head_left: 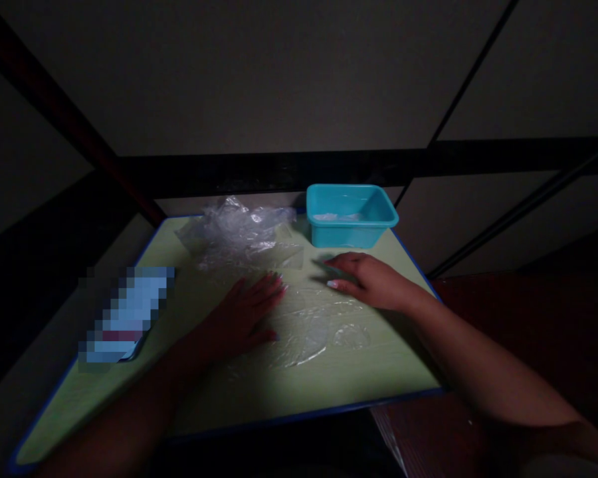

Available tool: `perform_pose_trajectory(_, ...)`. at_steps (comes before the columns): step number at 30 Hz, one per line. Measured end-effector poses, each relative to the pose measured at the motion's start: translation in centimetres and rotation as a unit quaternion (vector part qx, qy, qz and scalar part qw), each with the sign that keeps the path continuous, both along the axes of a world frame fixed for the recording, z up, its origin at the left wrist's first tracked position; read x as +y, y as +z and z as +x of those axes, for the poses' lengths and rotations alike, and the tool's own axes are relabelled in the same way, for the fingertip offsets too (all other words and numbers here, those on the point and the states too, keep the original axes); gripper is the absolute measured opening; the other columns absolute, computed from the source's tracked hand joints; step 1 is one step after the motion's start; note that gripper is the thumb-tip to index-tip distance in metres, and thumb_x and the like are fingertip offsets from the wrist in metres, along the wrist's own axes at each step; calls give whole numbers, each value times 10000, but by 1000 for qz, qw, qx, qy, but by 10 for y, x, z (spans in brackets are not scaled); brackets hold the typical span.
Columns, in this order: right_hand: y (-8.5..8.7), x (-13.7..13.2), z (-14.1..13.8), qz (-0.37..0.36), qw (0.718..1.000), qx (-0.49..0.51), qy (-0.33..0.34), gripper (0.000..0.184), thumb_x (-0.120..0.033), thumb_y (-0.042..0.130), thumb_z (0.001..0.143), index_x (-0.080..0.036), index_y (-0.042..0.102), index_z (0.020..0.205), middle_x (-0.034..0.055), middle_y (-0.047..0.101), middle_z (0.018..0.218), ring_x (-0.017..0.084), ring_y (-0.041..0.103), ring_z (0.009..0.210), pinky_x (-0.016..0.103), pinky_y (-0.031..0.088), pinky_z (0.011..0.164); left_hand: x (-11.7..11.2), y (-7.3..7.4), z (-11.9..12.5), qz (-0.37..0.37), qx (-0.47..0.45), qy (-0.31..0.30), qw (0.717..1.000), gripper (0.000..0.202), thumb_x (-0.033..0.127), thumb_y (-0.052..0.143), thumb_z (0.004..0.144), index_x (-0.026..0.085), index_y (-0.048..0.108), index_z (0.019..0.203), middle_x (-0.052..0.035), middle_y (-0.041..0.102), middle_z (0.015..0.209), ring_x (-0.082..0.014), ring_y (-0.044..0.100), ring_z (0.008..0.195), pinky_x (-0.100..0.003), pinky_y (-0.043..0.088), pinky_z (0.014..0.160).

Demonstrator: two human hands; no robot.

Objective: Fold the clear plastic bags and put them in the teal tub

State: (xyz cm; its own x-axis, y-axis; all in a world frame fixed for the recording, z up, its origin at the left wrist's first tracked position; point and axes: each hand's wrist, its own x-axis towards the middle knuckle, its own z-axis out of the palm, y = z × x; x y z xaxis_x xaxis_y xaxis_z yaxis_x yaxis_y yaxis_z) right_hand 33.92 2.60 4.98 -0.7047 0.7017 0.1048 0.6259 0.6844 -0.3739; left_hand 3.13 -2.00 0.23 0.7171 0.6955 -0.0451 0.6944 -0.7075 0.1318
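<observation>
A clear plastic sheet (311,328) lies flat on the pale green table (369,372). My left hand (246,315) rests palm down on the sheet's left part, fingers stretched out and together. My right hand (366,279) lies at the sheet's far right edge, fingers extended toward the left and pressed on the table. Neither hand holds anything. Behind the hands sits a crumpled heap of clear plastic bags (239,232).
A turquoise plastic tub (351,214) stands at the table's far right corner with something pale inside. A blurred flat item (124,312) lies at the left edge. The table has a blue rim (299,418); dark surroundings lie beyond it.
</observation>
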Motion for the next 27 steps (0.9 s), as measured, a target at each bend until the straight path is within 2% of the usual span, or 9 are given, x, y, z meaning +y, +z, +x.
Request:
perform_pose_trajectory(6, -8, 5, 1, 23, 996, -61, -62, 397, -369, 531, 929, -118, 607, 1226, 173, 635, 1158, 286, 592, 1051, 409, 473, 877, 3, 1, -3, 67, -40, 12, 997, 683, 632, 272, 945, 284, 192, 1527, -102, 210, 1588, -352, 178, 1451, -599, 39, 1136)
perform_pose_trajectory(9, -10, 3, -3, 16, 992, -101, -73, 413, -346, 570, 908, -109, 581, 1246, 176, 615, 1155, 278, 602, 1004, 390, 476, 840, 3, 3, -3, 48, -38, 12, 998, 726, 657, 265, 934, 254, 181, 1531, -113, 159, 1597, -343, 151, 1459, -572, 76, 1143)
perform_pose_trajectory(14, -14, 6, -6, 9, 991, -115, -62, 305, -296, 577, 903, -118, 615, 1147, 156, 615, 1099, 245, 599, 952, 355, 465, 819, 2, 3, 1, -27, -14, -9, 1000, 755, 680, 305, 916, 251, 186, 1525, -110, 242, 1575, -321, 193, 1453, -586, 105, 1136)
perform_pose_trajectory(16, -16, 8, -5, 10, 993, -104, -55, 275, -297, 568, 908, -125, 625, 1113, 144, 620, 1071, 234, 596, 936, 346, 461, 817, 4, 4, 2, -19, -37, 2, 999, 734, 668, 282, 928, 246, 200, 1523, -107, 239, 1576, -310, 189, 1456, -575, 95, 1143)
perform_pose_trajectory(19, -20, 12, -2, 11, 996, -79, -47, 282, -305, 562, 908, -125, 622, 1116, 142, 621, 1070, 238, 597, 942, 349, 463, 817, 7, 7, -1, 27, -89, 52, 994, 679, 641, 257, 944, 249, 292, 1498, -94, 252, 1577, -291, 191, 1458, -539, 105, 1159)
perform_pose_trajectory(23, -22, 11, -3, 22, 999, -30, -36, 311, -302, 569, 899, -125, 608, 1151, 152, 619, 1096, 250, 605, 953, 367, 469, 820, 4, 14, -10, 72, -151, 110, 980, 593, 589, 287, 959, 223, 506, 1371, -94, 418, 1497, -263, 336, 1393, -481, 242, 1146)
perform_pose_trajectory(27, -12, -5, -11, 44, 997, 26, 53, 293, -307, 558, 908, -121, 611, 1128, 156, 628, 1072, 261, 589, 986, 403, 458, 861, -25, 31, -16, 21, -146, 79, 986, 504, 553, 332, 971, 249, 626, 1246, -70, 580, 1353, -238, 480, 1281, -447, 354, 1095)
